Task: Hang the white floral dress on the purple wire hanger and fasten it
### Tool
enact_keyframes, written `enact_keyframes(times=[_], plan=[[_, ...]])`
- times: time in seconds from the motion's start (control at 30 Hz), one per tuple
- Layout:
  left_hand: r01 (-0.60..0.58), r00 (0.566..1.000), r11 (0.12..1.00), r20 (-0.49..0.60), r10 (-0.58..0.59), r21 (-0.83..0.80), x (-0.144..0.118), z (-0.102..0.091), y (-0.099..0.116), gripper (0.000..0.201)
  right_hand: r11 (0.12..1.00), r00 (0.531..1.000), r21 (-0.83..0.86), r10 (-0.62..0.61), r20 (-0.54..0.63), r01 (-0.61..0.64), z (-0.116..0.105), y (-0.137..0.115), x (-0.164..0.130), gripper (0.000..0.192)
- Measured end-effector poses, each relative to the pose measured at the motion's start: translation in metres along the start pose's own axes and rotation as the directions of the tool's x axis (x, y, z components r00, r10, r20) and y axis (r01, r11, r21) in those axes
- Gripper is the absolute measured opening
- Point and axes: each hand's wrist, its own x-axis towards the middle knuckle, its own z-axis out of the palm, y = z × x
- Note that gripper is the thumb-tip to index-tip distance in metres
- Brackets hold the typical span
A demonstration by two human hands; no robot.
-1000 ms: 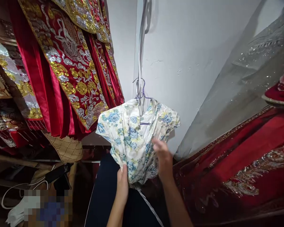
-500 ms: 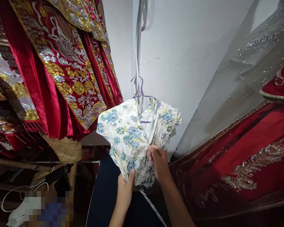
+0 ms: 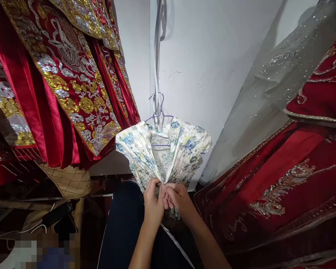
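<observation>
Both hands — left hand (image 3: pixel 152 203), right hand (image 3: pixel 177 198) — pinch floral dress (image 3: pixel 184 149).

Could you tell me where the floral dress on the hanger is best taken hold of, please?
Probably at the two front edges of the floral dress, from below and in front. It hangs open on a wire hanger, and those edges converge where the left hand and right hand pinch them, so gripping there likely keeps it on the hanger.

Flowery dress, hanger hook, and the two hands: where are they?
Flowery dress (image 3: pixel 134 144): head view, its left shoulder.
Hanger hook (image 3: pixel 161 106): head view, purple curve.
Left hand (image 3: pixel 152 203): head view, back of hand.
Right hand (image 3: pixel 177 198): head view, knuckles.
</observation>
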Motion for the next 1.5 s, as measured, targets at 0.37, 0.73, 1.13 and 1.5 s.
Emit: enact_keyframes(times=[0.37, 0.73, 1.13, 1.5], plan=[[0.021, 1.000, 0.999, 0.016, -0.021, -0.028, 0.004, 0.007, -0.002, 0.018, 0.999, 0.997, 0.027, 0.039, 0.066, -0.041, -0.020, 0.001, 0.008, 0.026], [-0.132, 0.964, 0.978, 0.250, 0.089, 0.160, -0.007, 0.024, 0.009, 0.021, 0.933, 0.947, 0.232, -0.222, -0.231, 0.275, -0.070, -0.123, 0.086, 0.025], [-0.489, 0.869, 0.846, 0.036, 0.493, 0.212, 0.094, -0.042, 0.113, 0.036, 0.908, 0.902, -0.048, -0.420, -0.104, 0.417, -0.040, -0.134, 0.061, 0.028], [-0.467, 0.782, 0.803, -0.251, 0.571, 0.371, 0.177, -0.077, 0.114, 0.020, 0.943, 0.952, -0.188, -0.295, -0.087, 0.275, -0.061, -0.067, 0.107, 0.024]])
